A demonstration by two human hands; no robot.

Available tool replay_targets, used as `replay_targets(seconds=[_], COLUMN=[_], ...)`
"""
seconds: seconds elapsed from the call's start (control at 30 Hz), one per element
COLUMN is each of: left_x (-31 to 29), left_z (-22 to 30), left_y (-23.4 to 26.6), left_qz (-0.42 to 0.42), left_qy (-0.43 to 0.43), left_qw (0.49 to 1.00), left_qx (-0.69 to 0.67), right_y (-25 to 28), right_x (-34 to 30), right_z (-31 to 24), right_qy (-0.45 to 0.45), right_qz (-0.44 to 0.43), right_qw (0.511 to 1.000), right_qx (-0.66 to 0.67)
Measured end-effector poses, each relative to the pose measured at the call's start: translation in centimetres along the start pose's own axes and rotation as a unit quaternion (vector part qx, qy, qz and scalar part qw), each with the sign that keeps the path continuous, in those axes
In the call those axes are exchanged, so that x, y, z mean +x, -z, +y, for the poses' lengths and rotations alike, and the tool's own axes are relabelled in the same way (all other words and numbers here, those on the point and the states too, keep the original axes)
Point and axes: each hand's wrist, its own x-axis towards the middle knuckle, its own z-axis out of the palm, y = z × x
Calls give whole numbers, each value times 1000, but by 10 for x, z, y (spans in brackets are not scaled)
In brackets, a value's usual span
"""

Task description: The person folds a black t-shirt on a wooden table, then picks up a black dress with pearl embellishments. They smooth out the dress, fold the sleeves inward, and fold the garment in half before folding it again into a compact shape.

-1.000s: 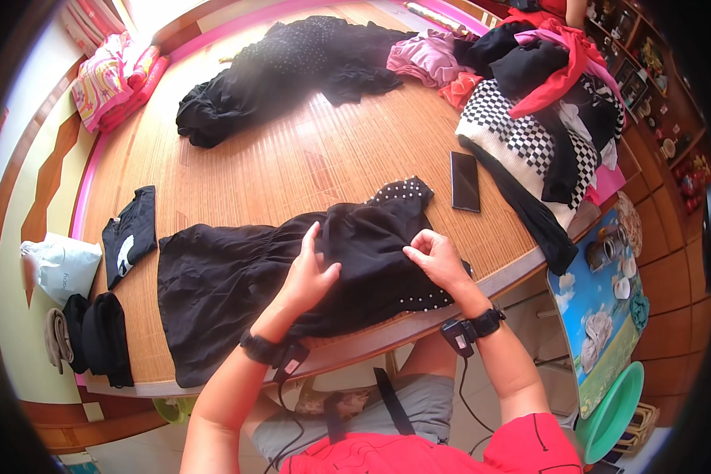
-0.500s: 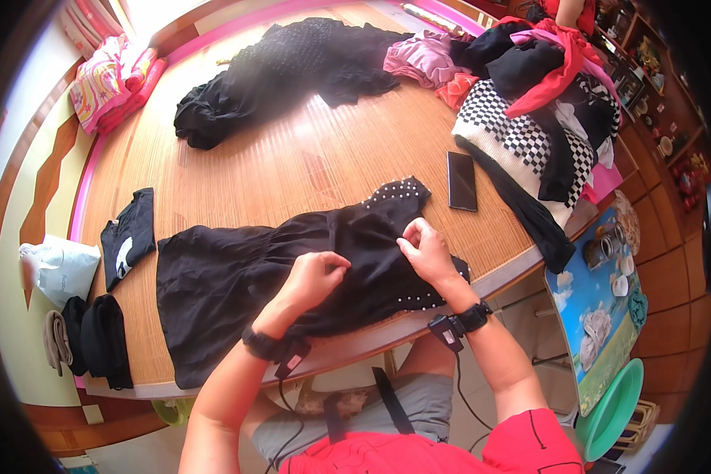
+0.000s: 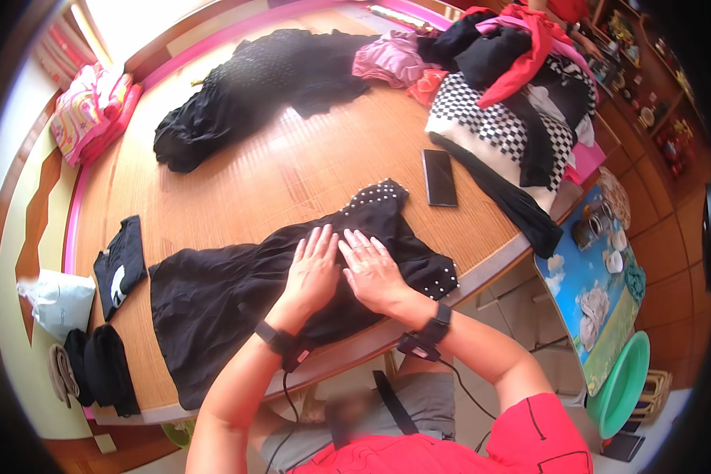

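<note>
A black dress with white beads on its shoulders lies spread across the near part of the table, its skirt toward the left and its beaded end toward the right. My left hand rests flat on the dress's upper part, fingers stretched away from me. Right beside it my right hand also lies flat on the fabric, the two hands nearly touching. Neither hand grips the cloth. Both wrists wear black straps with small devices and cables.
Beyond the dress lies a rumpled black garment. A phone sits near a clothes pile with a checkered sweater. At left are a folded black shirt, rolled clothes and a white bag. Another person's arm shows at the far right.
Both hands have gone from curled fingers to flat palms on the dress. My right hand has moved left, next to my left one. The beaded shoulder on the near side has come into fuller view.
</note>
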Motion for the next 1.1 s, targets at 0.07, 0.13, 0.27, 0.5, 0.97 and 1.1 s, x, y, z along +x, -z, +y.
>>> replay_targets(seconds=[0.07, 0.13, 0.27, 0.5, 0.97, 1.1], left_x=[1, 1, 0, 12, 25, -19], left_z=[0, -9, -9, 8, 21, -8], left_y=[-10, -17, -24, -5, -19, 37], left_qz=[-59, -79, -55, -42, -90, -7], left_qy=[51, 88, 74, -12, -55, -5], left_qw=[997, 993, 995, 998, 993, 998], left_qx=[16, 8, 35, 40, -57, -59], right_y=[-16, -18, -16, 28, 34, 49], right_x=[0, 2, -1, -51, -141, -123], right_z=[19, 33, 36, 2, 43, 29], right_qy=[-47, -83, -109, -42, -177, -183], right_qz=[-22, -12, -12, 63, 84, 124], right_qw=[998, 996, 994, 995, 981, 975], right_qx=[-40, -23, -5, 72, 11, 4])
